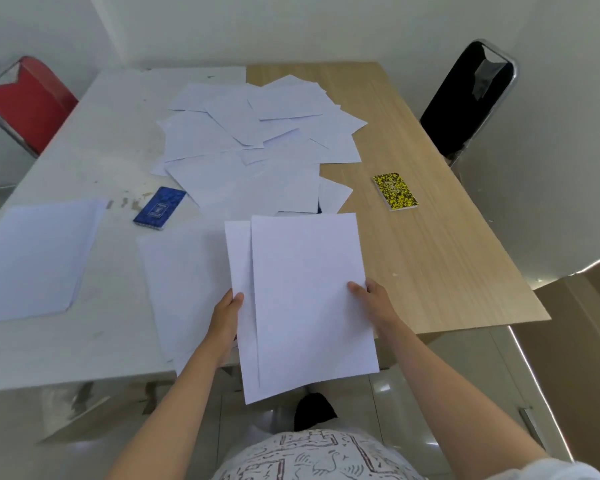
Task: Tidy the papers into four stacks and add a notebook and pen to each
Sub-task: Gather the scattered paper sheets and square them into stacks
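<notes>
While our left hand [226,315] and right hand [373,304] are pinching the misaligned sheets [305,299] by their side edges above the near desk [440,258] edge, we are judging that loosening fingers could be letting them slide floorward.

White walls [291,22], red chair [28,102], black chair [465,98]

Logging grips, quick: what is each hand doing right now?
Left hand: grips the left edge of the held sheets, thumb on top.
Right hand: grips their right edge, thumb on top.
</notes>
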